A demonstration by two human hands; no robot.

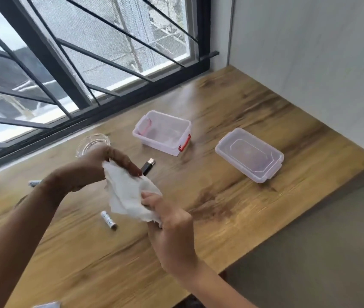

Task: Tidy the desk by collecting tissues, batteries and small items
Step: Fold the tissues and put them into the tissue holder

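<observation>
Both my hands hold a white tissue (127, 194) above the wooden desk (232, 196). My left hand (101, 167) pinches its upper edge, and my right hand (170, 225) grips its lower corner. A white battery (109, 220) lies on the desk just below the tissue. Another battery (34, 182) shows partly behind my left forearm. A black USB stick (148, 166) lies beside my left fingers. An open clear plastic box with red clips (163, 132) stands beyond it, and its lid (249, 154) lies to the right.
A clear glass dish (92, 144) sits behind my left hand near the barred window (76, 63). A white wall (310, 63) bounds the desk at the right. The desk's edge drops off at the lower right. A pale object (47, 305) peeks in at the bottom edge.
</observation>
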